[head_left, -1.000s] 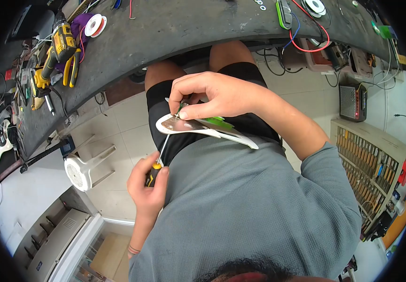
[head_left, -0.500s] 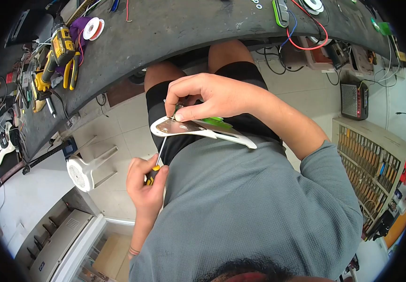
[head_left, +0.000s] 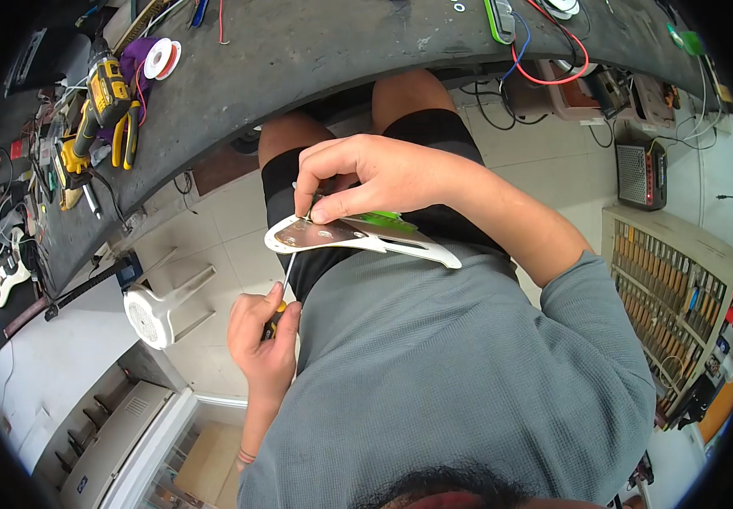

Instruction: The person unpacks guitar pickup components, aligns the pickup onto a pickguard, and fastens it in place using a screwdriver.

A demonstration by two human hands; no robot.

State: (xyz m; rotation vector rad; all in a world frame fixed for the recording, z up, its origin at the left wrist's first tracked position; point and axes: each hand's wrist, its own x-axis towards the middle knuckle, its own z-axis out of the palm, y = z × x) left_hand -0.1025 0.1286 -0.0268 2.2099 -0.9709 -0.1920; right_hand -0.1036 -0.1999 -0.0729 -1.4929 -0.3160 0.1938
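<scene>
Over my lap, my right hand (head_left: 362, 174) holds a white-edged guitar pickguard (head_left: 332, 235) with a brown metallic face. Thumb and fingertips pinch at its upper edge, around a small part I cannot make out. Bright green (head_left: 389, 221) shows along the pickguard's far side. Lower left, my left hand (head_left: 263, 339) is closed around the yellow-and-black handle of a screwdriver (head_left: 281, 310). Its thin shaft (head_left: 291, 265) points up to the pickguard's near edge; the tip is hidden there.
A dark workbench (head_left: 298, 64) curves in front of my knees. On its left lie a yellow drill (head_left: 108, 89), yellow-handled pliers (head_left: 130, 136) and a wire spool (head_left: 162, 58). A green meter (head_left: 499, 21) sits at the far right. A white stool (head_left: 147, 316) stands left, a tool rack (head_left: 667, 288) right.
The view shifts slightly. My left fingers have shifted a little on the screwdriver, covering more of the handle. My right hand keeps its grip on the pickguard.
</scene>
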